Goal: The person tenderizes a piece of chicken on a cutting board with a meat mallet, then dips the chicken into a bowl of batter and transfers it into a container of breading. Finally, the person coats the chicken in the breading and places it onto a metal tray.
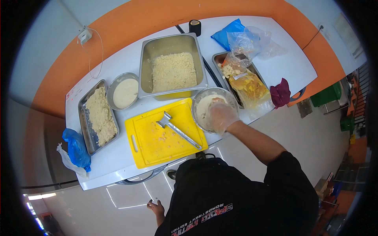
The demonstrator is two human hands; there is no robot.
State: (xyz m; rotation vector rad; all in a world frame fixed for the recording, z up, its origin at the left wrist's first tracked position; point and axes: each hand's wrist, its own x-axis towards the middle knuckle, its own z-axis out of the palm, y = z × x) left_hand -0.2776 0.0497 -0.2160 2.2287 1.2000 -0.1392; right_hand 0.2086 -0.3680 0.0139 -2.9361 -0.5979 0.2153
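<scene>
My right hand point(221, 117), in a clear plastic glove, reaches into a round metal bowl point(196, 122) of white powder. Its fingers are partly buried or hidden, and a pinkish piece point(217, 100) shows beside them. Bare and away from the table, my left hand point(156, 206) hangs low with its fingers apart, holding nothing. A metal meat mallet point(179, 131) lies on the yellow cutting board point(147, 151), among small pale scraps. Behind the board stands a deep metal pan point(147, 59) of pale crumbs point(174, 72).
At left are a bowl of pale batter point(126, 93), a tray of coated pieces point(100, 116) and a blue bag point(76, 149). Rightward sit a tray with a yellow bagged item point(250, 88), plastic bags point(256, 41) and a maroon cloth point(280, 93). A black roll point(195, 27) stands behind.
</scene>
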